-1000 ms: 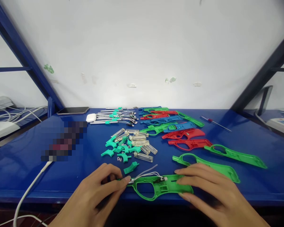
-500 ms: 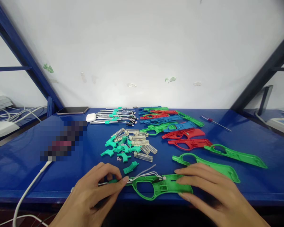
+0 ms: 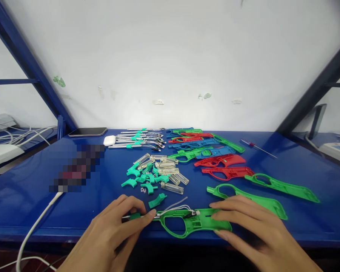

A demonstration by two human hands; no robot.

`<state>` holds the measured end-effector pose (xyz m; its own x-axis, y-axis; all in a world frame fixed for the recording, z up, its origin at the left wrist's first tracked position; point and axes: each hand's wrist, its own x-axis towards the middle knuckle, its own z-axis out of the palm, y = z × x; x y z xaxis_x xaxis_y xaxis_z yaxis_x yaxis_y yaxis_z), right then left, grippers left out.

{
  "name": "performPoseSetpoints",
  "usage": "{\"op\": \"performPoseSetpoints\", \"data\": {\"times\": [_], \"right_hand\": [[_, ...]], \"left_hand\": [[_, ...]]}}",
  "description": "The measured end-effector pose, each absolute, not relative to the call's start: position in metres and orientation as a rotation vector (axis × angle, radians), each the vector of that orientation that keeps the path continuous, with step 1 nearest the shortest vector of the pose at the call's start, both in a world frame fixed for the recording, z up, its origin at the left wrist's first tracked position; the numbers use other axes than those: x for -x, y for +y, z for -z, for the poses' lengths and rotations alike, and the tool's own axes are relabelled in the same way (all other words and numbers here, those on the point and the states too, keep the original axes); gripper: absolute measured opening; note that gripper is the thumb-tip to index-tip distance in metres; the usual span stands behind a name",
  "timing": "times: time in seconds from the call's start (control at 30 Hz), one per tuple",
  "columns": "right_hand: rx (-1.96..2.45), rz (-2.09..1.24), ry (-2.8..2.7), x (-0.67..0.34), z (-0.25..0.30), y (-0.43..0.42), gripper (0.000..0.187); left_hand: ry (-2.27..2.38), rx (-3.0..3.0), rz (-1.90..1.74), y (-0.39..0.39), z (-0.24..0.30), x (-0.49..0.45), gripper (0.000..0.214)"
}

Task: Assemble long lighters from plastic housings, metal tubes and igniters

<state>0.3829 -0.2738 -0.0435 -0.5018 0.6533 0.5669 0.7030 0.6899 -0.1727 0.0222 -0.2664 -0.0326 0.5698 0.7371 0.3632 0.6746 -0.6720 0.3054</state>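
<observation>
A green lighter handle half (image 3: 183,223) lies at the table's front edge, its hollow side up. My left hand (image 3: 116,230) pinches a metal lighter tube at the handle's narrow left end; the fingers hide part of the tube. White wires and a clear thin hose (image 3: 174,206) run from the tube over the handle half, and a small igniter piece (image 3: 193,214) sits near its middle. With fingers and thumb, my right hand (image 3: 249,226) grips the wide right end of the same handle half. Just beyond lies a single teal trigger (image 3: 157,200).
Teal triggers (image 3: 130,183) and clear fuel tanks (image 3: 172,188) lie in a pile mid-table. Metal tubes with wires (image 3: 133,143) are at the back. Red, blue and green handle halves (image 3: 229,172) spread to the right, near a screwdriver (image 3: 254,145). A phone (image 3: 87,132) lies back left.
Both hands keep their hold on the handle half and tube. The whole view has shifted very slightly; little else differs.
</observation>
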Motion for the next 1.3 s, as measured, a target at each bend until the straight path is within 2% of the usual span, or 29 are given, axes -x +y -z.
{"op": "performPoseSetpoints", "data": {"times": [0.17, 0.37, 0.93, 1.07, 1.3], "right_hand": [[1.029, 0.118, -2.287, -0.383, 0.044, -0.273, 0.019], [1.053, 0.095, -2.29, -0.383, 0.044, -0.274, 0.018], [1.074, 0.094, -2.265, -0.373, 0.041, -0.276, 0.017], [1.132, -0.045, -2.3, -0.356, 0.034, -0.268, 0.021], [1.08, -0.293, -2.388, -0.348, 0.026, -0.252, 0.015]], "left_hand": [[1.214, -2.706, -0.713, -0.271, 0.039, -0.019, 0.054], [1.408, -2.706, -0.643, -0.28, 0.046, -0.018, 0.047], [1.079, -2.926, -0.875, -0.261, 0.04, -0.022, 0.044], [1.077, -2.948, -0.891, -0.261, 0.04, -0.022, 0.04], [1.118, -2.973, -0.924, -0.262, 0.04, -0.025, 0.048]]}}
